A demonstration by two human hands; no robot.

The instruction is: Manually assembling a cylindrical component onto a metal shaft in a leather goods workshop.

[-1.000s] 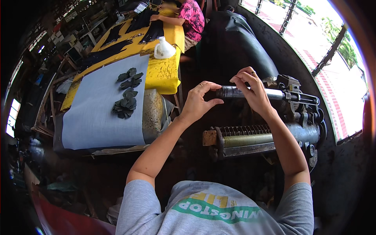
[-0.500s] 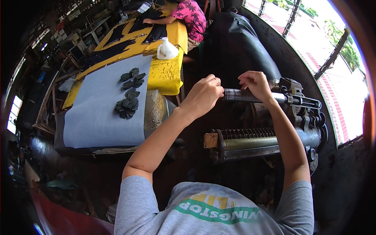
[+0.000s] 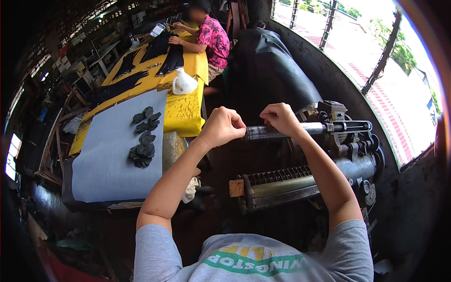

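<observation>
A dark, worn metal roller sticks out sideways from the machine in front of me. At its free left end is my left hand, thumb and index finger pinched together against or beside the tip. Just above the roller's upper side my right hand is closed in a pinch, its fingertips pointing left. What either pinch holds, if anything, is too small to make out. Beneath the hands lies a second, thicker machine cylinder with a row of thin metal ribs and a wooden block at its left end.
Left stands a table with a grey sheet and dark leaf-like pieces. Beyond it, yellow cloth bears a white plastic jug and dark garments. A person in pink works there. Black sheeting lies behind the machine.
My view has shifted, so the scene sits further left and lower. The left hand has turned at the roller's end, showing its pinch. The right hand's fingers have drawn together.
</observation>
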